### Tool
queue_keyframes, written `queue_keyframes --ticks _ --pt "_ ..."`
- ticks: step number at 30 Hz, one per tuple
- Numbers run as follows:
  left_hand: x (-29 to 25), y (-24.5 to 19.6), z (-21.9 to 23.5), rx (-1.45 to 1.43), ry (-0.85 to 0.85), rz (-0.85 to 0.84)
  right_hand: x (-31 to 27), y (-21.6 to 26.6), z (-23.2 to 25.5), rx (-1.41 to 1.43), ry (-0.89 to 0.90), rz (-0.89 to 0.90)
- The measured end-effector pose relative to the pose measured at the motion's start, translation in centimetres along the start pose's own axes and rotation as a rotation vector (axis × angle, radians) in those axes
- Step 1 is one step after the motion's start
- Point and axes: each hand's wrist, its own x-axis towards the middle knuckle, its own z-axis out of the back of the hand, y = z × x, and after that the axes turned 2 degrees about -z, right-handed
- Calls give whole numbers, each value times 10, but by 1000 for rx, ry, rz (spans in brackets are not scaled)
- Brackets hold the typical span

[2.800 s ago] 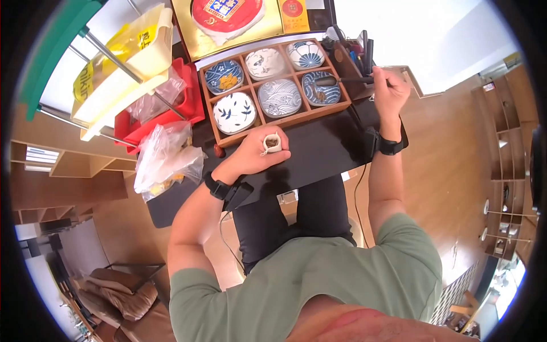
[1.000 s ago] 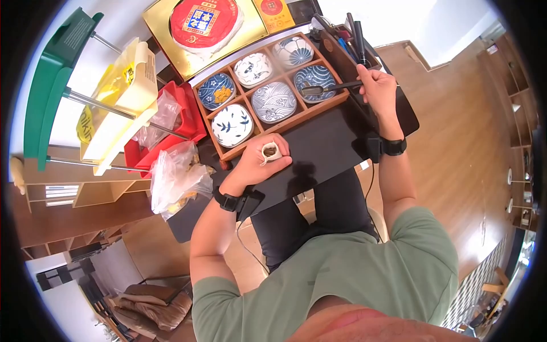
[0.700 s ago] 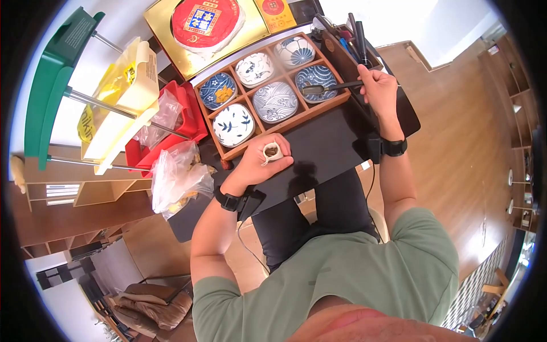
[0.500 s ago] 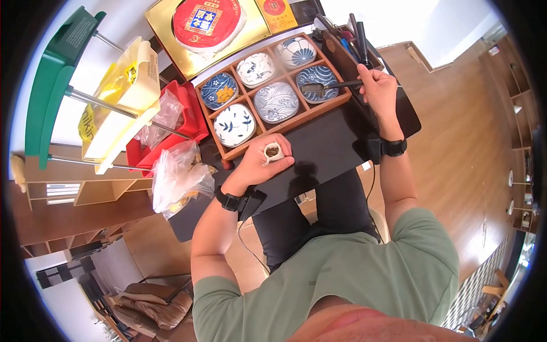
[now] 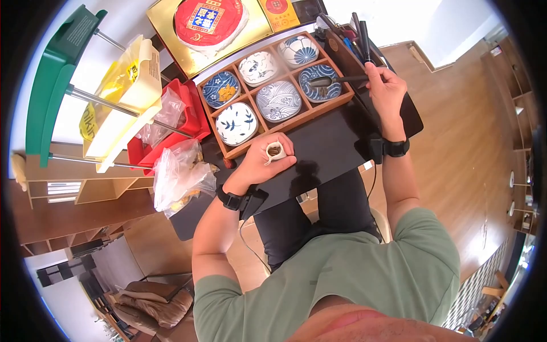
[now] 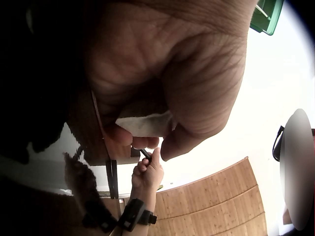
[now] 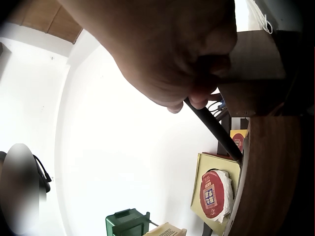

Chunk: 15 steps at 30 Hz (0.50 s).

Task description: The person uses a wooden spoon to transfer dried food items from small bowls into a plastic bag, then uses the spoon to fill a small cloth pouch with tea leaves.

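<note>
In the head view the left hand [image 5: 263,158] grips a small off-white cloth pouch [image 5: 275,151], its mouth open upward with brown bits inside. That pouch [image 6: 145,125] shows pale between the curled fingers in the left wrist view. The right hand [image 5: 387,94] pinches the dark handle of a scoop [image 5: 322,82], whose head lies over the blue wave-patterned dish [image 5: 308,94] at the wooden tray's right front. In the right wrist view the black handle [image 7: 216,129] extends from the fingertips. The divided tray [image 5: 290,119] holds several patterned dishes, one with orange-yellow pieces.
A gold box [image 5: 165,25] with a red round package stands behind the tray. Pens fill a dark holder [image 5: 342,54] at the right. Red bins [image 5: 194,108] and a clear plastic bag [image 5: 179,176] lie left of the tray, beside a green and cream rack [image 5: 54,85].
The right hand has shifted slightly right and up, and the scoop's head has tilted and moved a little with it. The left hand keeps its grip on the pouch.
</note>
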Motion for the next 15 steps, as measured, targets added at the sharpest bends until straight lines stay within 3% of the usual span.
queue_keyframes --ticks 10,15 --pt "0 0 0 -1 1 1 1 3 8 -197 -63 496" --pt "-1 0 0 -1 4 7 4 13 7 -248 -51 615"
